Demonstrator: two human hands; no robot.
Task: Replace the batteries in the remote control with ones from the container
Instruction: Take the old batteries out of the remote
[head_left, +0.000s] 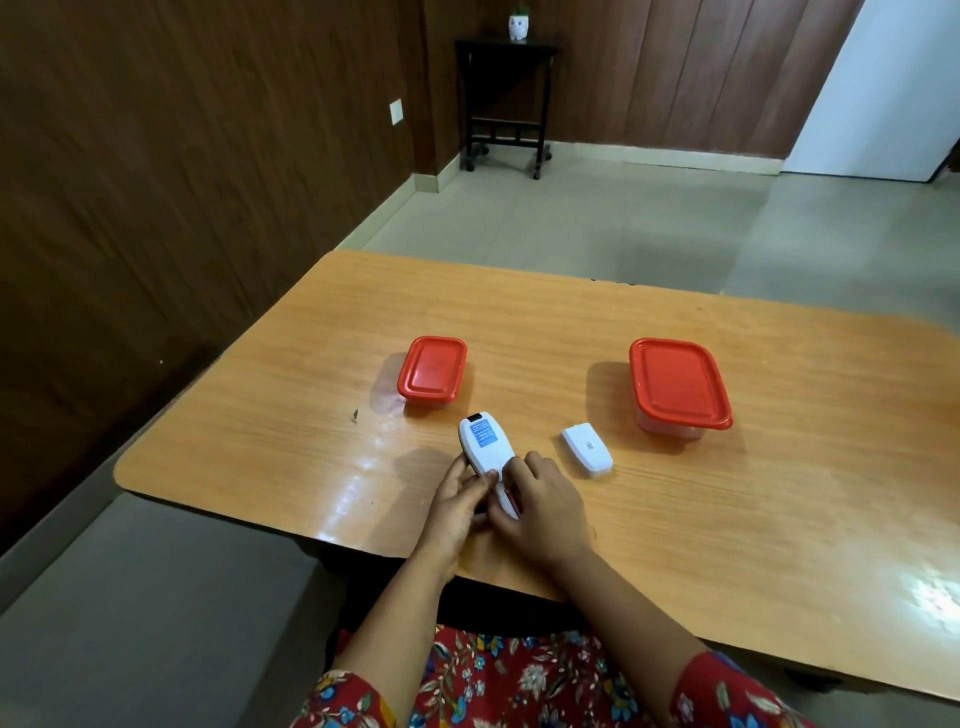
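Observation:
A white remote control (480, 446) lies face down near the table's front edge, a blue label on its back. My left hand (460, 501) grips its lower left side. My right hand (540, 506) covers its lower end, fingers curled into the open battery bay, where something red shows at its edge. The white battery cover (587, 449) lies on the table to the right of the remote. Two clear containers with red lids stand farther back: a small one (432, 374) at the left and a larger one (678, 385) at the right, both closed.
The wooden table (779, 493) ends close to my body. A dark wood-panelled wall runs along the left. A black side table (506, 104) with a small white pot stands at the far wall.

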